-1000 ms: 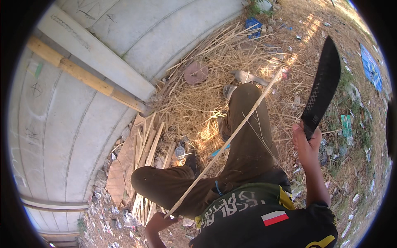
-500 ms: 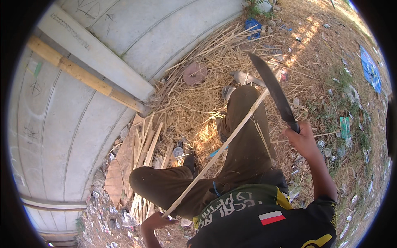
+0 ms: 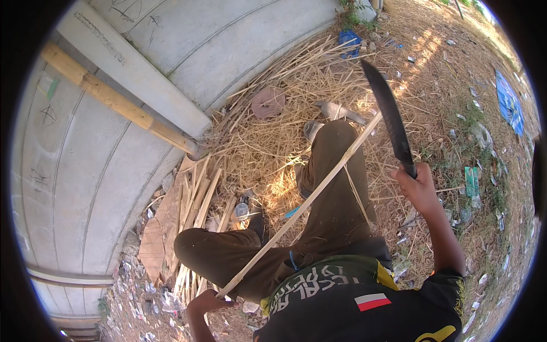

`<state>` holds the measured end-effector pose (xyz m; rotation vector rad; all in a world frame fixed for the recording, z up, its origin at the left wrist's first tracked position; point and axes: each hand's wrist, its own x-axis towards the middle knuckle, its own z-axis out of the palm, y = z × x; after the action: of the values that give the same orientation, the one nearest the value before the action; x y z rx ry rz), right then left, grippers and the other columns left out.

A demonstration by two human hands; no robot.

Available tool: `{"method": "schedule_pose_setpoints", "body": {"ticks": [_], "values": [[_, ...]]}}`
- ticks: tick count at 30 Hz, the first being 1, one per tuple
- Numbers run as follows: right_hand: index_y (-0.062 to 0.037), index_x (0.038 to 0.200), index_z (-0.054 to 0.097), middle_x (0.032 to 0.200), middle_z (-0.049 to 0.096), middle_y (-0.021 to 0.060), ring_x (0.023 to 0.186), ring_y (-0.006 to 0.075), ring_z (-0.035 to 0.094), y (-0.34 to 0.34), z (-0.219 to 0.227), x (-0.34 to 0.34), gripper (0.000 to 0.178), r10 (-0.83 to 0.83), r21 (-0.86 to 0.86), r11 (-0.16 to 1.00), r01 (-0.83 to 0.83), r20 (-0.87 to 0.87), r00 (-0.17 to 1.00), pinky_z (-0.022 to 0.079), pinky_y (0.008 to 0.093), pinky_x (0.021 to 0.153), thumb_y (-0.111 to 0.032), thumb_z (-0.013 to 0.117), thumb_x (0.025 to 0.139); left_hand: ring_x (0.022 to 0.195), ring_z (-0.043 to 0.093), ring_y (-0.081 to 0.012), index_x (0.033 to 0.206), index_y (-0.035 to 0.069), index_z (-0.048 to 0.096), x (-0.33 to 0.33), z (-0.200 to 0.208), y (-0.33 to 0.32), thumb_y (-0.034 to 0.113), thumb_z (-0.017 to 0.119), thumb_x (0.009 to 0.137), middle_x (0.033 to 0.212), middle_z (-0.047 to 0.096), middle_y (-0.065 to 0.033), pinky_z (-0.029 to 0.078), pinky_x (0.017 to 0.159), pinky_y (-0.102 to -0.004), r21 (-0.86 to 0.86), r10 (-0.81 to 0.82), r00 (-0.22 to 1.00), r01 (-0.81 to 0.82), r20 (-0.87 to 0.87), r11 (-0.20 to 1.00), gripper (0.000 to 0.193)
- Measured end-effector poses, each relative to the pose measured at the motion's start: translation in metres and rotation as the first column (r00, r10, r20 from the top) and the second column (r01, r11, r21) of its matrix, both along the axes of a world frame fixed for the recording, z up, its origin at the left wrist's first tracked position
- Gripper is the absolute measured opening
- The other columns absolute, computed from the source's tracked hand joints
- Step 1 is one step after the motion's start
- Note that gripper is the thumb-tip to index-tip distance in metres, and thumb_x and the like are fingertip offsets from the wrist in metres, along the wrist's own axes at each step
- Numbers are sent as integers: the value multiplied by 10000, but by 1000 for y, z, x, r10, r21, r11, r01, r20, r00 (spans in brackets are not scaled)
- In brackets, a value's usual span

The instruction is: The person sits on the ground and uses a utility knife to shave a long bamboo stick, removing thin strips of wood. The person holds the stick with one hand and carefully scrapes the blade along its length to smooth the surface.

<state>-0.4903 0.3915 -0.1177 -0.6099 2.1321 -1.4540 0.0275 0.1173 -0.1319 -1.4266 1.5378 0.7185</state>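
My right hand point(image 3: 419, 185) is closed round the dark handle of a machete point(image 3: 388, 111), its broad blade pointing up and away. A long pale bamboo strip point(image 3: 310, 200) runs slantwise across my legs, from the lower left to beyond my raised right knee. Its near end is gripped in my left hand point(image 3: 206, 304), low at the left by my bent left knee. The blade stands just right of the strip's far end; a small gap shows between them. A thin peeled sliver point(image 3: 357, 192) dangles from the strip over my right thigh.
Split bamboo strips point(image 3: 205, 199) lie beside a brown flat sheet point(image 3: 159, 245) left of my knee. Shavings point(image 3: 256, 139) cover the ground ahead, around a hammer-like tool point(image 3: 342, 112). A concrete wall point(image 3: 85, 188) and leaning bamboo pole point(image 3: 108, 102) stand left. Litter lies right.
The machete has moved slightly right, off the strip's far end. My left hand has shifted a little left and down with the strip.
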Motion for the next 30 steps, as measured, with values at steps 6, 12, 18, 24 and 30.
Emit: {"method": "schedule_pose_setpoints", "body": {"ticks": [6,12,18,24,30], "values": [[-44,620,479,533,472,6,491,115,481,-3,-19,13,330,-77,-322,942,97,73,994,347,328,470,-108,616,913,653,636,-172,900,17,729,10,-12,-9,656,912,566,702,645,-58,496,636,-330,-46,-38,997,35,-70,998,743],[47,702,631,531,514,71,505,177,545,-5,-4,7,287,228,502,856,-125,-150,962,408,405,509,-180,659,875,897,716,-263,1048,-66,705,20,-11,-15,675,911,557,961,735,-183,547,807,-358,-93,-49,999,49,9,994,913],[2,707,628,520,487,8,458,59,460,-3,46,28,276,1,82,996,26,-311,951,307,308,442,-167,730,901,625,613,-154,801,11,729,11,22,-15,574,927,633,678,664,-58,498,625,-331,-74,-38,975,22,-220,997,620],[-114,585,442,473,379,-47,355,55,326,-4,37,26,404,169,-175,983,-62,705,689,241,270,358,-122,678,913,543,512,-108,653,19,656,-15,33,-6,510,924,684,554,555,-10,442,558,-340,-222,-5,974,-47,-226,974,560],[-99,690,498,505,421,-44,400,59,410,-14,16,38,332,147,-185,982,-39,612,777,317,249,406,-203,691,938,539,512,-115,755,-15,732,11,6,-1,467,907,721,558,573,-22,440,555,-345,-309,34,946,-139,-322,941,515]]}}
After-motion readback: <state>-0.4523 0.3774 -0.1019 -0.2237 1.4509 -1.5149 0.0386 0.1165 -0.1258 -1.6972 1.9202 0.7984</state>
